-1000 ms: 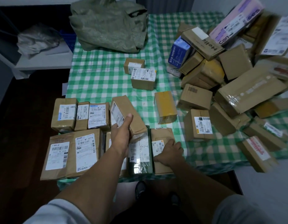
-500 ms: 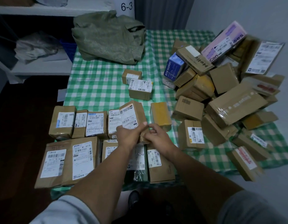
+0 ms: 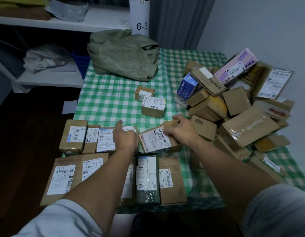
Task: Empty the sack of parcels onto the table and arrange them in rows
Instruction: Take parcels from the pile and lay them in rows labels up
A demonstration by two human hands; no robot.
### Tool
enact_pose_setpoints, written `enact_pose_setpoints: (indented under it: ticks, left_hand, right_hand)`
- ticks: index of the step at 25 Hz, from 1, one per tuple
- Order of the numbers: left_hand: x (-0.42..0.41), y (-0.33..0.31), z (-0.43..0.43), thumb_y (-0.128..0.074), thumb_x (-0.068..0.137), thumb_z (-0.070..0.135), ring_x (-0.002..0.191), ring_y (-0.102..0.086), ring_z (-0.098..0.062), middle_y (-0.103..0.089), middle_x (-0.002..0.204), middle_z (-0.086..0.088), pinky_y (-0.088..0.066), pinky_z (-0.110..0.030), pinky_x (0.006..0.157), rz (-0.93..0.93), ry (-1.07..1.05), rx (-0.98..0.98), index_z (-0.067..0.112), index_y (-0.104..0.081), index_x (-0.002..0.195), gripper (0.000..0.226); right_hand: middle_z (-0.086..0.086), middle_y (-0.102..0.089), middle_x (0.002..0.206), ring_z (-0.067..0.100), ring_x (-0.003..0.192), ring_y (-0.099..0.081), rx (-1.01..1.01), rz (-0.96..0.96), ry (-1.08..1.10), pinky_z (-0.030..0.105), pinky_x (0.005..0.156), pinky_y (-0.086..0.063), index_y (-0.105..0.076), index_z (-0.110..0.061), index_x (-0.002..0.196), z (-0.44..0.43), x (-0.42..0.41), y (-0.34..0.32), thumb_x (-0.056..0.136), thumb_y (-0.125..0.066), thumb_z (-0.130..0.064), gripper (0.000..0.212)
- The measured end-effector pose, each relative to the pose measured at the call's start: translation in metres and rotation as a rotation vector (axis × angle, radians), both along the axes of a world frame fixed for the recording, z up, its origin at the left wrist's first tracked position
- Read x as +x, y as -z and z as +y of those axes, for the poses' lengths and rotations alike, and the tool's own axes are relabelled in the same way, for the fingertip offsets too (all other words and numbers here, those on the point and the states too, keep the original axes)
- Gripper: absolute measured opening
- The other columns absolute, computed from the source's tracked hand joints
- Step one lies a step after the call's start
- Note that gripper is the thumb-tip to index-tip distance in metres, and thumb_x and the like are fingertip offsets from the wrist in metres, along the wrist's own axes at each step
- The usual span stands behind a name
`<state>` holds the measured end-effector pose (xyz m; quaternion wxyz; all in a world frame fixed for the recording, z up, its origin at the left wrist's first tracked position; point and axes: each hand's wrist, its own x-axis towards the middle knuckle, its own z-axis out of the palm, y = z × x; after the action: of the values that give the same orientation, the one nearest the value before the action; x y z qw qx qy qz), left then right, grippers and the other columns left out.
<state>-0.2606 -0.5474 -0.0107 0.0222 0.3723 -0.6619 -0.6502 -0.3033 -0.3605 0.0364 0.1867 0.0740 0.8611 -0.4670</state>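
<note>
The right hand (image 3: 182,130) grips a tilted brown parcel (image 3: 155,141) by its upper edge, fingers curled over it, at the centre of the frame. The left hand (image 3: 125,137) rests with loose fingers on a labelled box (image 3: 104,141) in the back row. The front row (image 3: 62,178) lies at lower left. The sack (image 3: 122,53) sits slumped at upper centre on the table (image 3: 110,103), and a pile of boxes (image 3: 242,127) fills the right.

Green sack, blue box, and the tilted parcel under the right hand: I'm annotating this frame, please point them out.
green sack (image 3: 124,55), head view, middle of its crumpled cloth.
blue box (image 3: 186,87), head view, its printed front face.
tilted parcel (image 3: 155,140), head view, its white shipping label.
</note>
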Motion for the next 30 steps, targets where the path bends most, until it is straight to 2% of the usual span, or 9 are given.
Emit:
enact_pose_setpoints:
  ticks: [2, 6, 11, 15, 18, 21, 24, 26, 30]
  left_hand:
    - [0.0, -0.013, 0.001, -0.056, 0.082, -0.012, 0.091, -0.06, -0.011, -0.047, 0.13, 0.008, -0.056, -0.025, 0.063, 0.03, 0.18, 0.007, 0.023, -0.05, 0.144, 0.071]
    - [0.009, -0.017, 0.01, -0.069, 0.078, -0.01, 0.084, -0.071, -0.023, -0.073, 0.107, -0.012, -0.057, -0.031, 0.066, -0.06, 0.42, 0.1, 0.009, -0.063, 0.108, 0.035]
    - [0.005, -0.007, 0.008, -0.071, 0.083, 0.003, 0.074, -0.073, -0.019, -0.074, 0.11, -0.013, -0.051, -0.022, 0.046, -0.09, 0.321, 0.364, 0.01, -0.053, 0.124, 0.045]
    - [-0.005, -0.002, 0.019, -0.068, 0.089, 0.016, 0.084, -0.076, -0.025, -0.078, 0.102, -0.011, -0.056, -0.028, 0.061, -0.135, 0.334, 0.397, 0.006, -0.067, 0.119, 0.032]
    - [-0.003, -0.002, 0.031, -0.066, 0.092, 0.025, 0.083, -0.076, -0.024, -0.078, 0.098, -0.01, -0.055, -0.031, 0.069, -0.159, 0.326, 0.434, 0.006, -0.073, 0.112, 0.028]
    - [-0.003, 0.0, 0.044, -0.066, 0.093, 0.031, 0.079, -0.076, -0.019, -0.078, 0.099, -0.009, -0.056, -0.032, 0.07, -0.16, 0.356, 0.463, 0.01, -0.073, 0.11, 0.028]
    - [-0.002, 0.004, 0.06, -0.066, 0.093, 0.033, 0.09, -0.075, -0.025, -0.078, 0.099, -0.009, -0.061, -0.038, 0.08, -0.19, 0.435, 0.452, 0.011, -0.073, 0.111, 0.029]
    - [0.003, 0.005, 0.07, -0.064, 0.094, 0.031, 0.079, -0.073, -0.02, -0.079, 0.094, -0.008, -0.06, -0.031, 0.067, -0.232, 0.498, 0.405, 0.012, -0.072, 0.109, 0.026]
    - [0.012, 0.015, 0.089, -0.066, 0.093, 0.026, 0.076, -0.072, -0.025, -0.078, 0.094, -0.014, -0.061, -0.039, 0.079, -0.314, 0.516, 0.332, 0.008, -0.073, 0.104, 0.022]
  right_hand:
    - [0.006, -0.061, 0.117, 0.015, 0.088, -0.065, -0.047, 0.007, -0.038, 0.032, 0.077, -0.058, -0.052, -0.02, 0.133, -0.004, -0.014, -0.011, 0.071, -0.086, -0.008, 0.072]
    - [0.007, -0.062, 0.115, 0.028, 0.097, -0.069, -0.081, -0.073, -0.198, 0.046, 0.089, -0.059, -0.057, -0.017, 0.127, -0.017, -0.035, -0.019, 0.072, -0.085, -0.006, 0.063]
    - [0.006, -0.073, 0.106, 0.019, 0.091, -0.073, -0.15, -0.076, -0.21, 0.027, 0.076, -0.057, -0.063, -0.011, 0.122, -0.02, -0.051, -0.016, 0.077, -0.086, -0.015, 0.051]
    - [-0.002, -0.065, 0.095, 0.002, 0.069, -0.065, -0.141, -0.075, -0.087, 0.016, 0.052, -0.047, -0.045, -0.011, 0.131, -0.013, -0.055, -0.012, 0.088, -0.078, -0.024, 0.055]
    - [0.002, -0.065, 0.107, 0.01, 0.082, -0.06, -0.032, -0.125, -0.041, 0.026, 0.063, -0.048, -0.048, -0.011, 0.128, 0.001, -0.049, -0.004, 0.094, -0.068, -0.034, 0.046]
    - [0.001, -0.077, 0.098, 0.02, 0.085, -0.072, -0.067, -0.258, -0.084, 0.038, 0.073, -0.061, -0.063, -0.014, 0.107, 0.016, -0.031, 0.01, 0.094, -0.067, -0.042, 0.031]
    - [0.001, -0.079, 0.097, 0.024, 0.091, -0.076, -0.115, -0.299, -0.081, 0.05, 0.092, -0.059, -0.07, -0.017, 0.115, 0.031, -0.013, 0.024, 0.09, -0.072, -0.031, 0.03]
    - [0.002, -0.079, 0.097, 0.025, 0.09, -0.077, -0.102, -0.305, -0.065, 0.053, 0.093, -0.058, -0.071, -0.018, 0.11, 0.043, -0.002, 0.028, 0.089, -0.073, -0.022, 0.021]
    - [0.007, -0.078, 0.1, 0.025, 0.085, -0.076, -0.077, -0.338, 0.006, 0.046, 0.085, -0.061, -0.071, -0.01, 0.102, 0.076, 0.023, 0.038, 0.089, -0.074, -0.011, 0.013]
